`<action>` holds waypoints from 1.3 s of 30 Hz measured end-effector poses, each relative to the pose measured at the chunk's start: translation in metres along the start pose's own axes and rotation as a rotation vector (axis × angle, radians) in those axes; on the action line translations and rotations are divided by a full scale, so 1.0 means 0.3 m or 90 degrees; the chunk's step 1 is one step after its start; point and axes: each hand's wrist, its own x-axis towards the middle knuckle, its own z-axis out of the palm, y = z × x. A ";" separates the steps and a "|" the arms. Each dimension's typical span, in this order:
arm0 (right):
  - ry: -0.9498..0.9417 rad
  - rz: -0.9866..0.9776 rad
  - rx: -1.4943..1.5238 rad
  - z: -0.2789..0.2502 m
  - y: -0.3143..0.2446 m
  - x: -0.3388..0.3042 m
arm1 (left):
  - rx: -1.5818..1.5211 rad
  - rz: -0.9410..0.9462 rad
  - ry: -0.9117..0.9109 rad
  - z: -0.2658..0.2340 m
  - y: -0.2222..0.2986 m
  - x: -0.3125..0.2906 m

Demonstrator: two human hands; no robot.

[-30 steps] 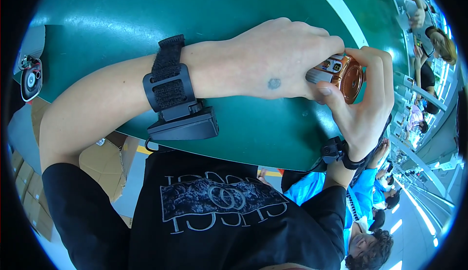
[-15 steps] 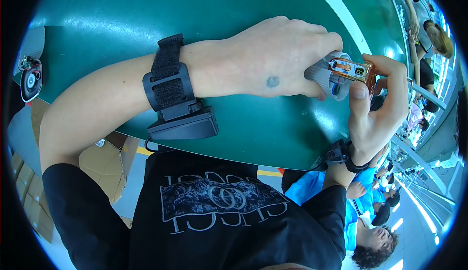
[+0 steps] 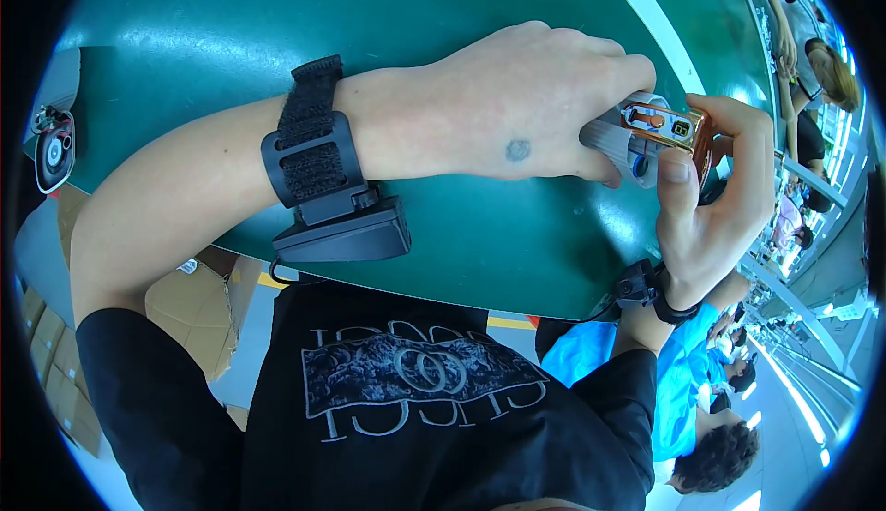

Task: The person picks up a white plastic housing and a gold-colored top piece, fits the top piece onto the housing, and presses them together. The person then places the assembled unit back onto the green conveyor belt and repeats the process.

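My left hand (image 3: 554, 105) reaches across from the left, back of the hand up, its fingers closed around a grey ribbed housing (image 3: 604, 138). Against the housing's open right end, my right hand (image 3: 724, 179) pinches a shiny copper-coloured end piece (image 3: 700, 132) between thumb and fingers. A switch-like part and a small socket show on the end piece's pale inset. Inside the housing a bit of blue is visible. Whether the two parts touch I cannot tell. Both are held above the green table (image 3: 443, 234).
An oval speaker-like unit (image 3: 55, 153) with a round driver lies at the table's far left edge. Cardboard boxes (image 3: 189, 312) stand below on the left. A person in blue (image 3: 678, 400) sits close at my right, and others work along the right side.
Both hands keep their grip and have shifted only slightly, the left a little up and to the right. The person in blue at the right has turned their head.
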 end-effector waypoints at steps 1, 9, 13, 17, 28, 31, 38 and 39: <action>0.005 -0.016 -0.005 0.005 -0.002 0.001 | 0.003 0.010 0.019 0.002 -0.004 -0.003; 0.019 0.065 0.050 0.021 -0.009 0.006 | -0.002 -0.033 -0.030 -0.023 0.009 -0.002; 0.011 -0.032 -0.011 0.053 -0.004 0.001 | 0.006 -0.005 -0.003 -0.005 -0.011 -0.007; 0.001 -0.108 -0.155 0.065 -0.016 -0.002 | 0.003 -0.004 -0.012 -0.015 -0.024 -0.013; 0.030 -0.124 0.198 0.093 0.081 0.101 | -0.222 -0.230 -0.111 -0.154 0.068 0.091; 0.147 -0.204 0.238 0.106 0.113 0.127 | -0.427 -0.342 -0.166 -0.190 0.087 0.157; 0.072 0.180 0.534 0.116 0.215 0.106 | -0.201 -0.185 0.011 -0.101 0.086 0.233; 0.086 0.189 0.535 0.107 0.225 0.108 | -0.198 -0.182 -0.005 -0.100 0.093 0.251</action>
